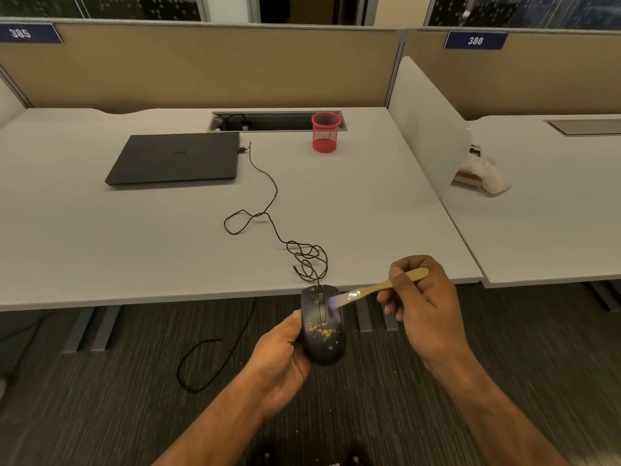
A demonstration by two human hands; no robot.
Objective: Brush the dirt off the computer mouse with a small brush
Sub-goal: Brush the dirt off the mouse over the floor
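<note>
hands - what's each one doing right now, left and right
Left hand: closed around the mouse.
Right hand: fingers closed on the brush, bristles on the mouse.

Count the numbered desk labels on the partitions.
2: label 385 at the far left on the partition top, and label 386 at the upper right. Others may lie outside the view.
</note>
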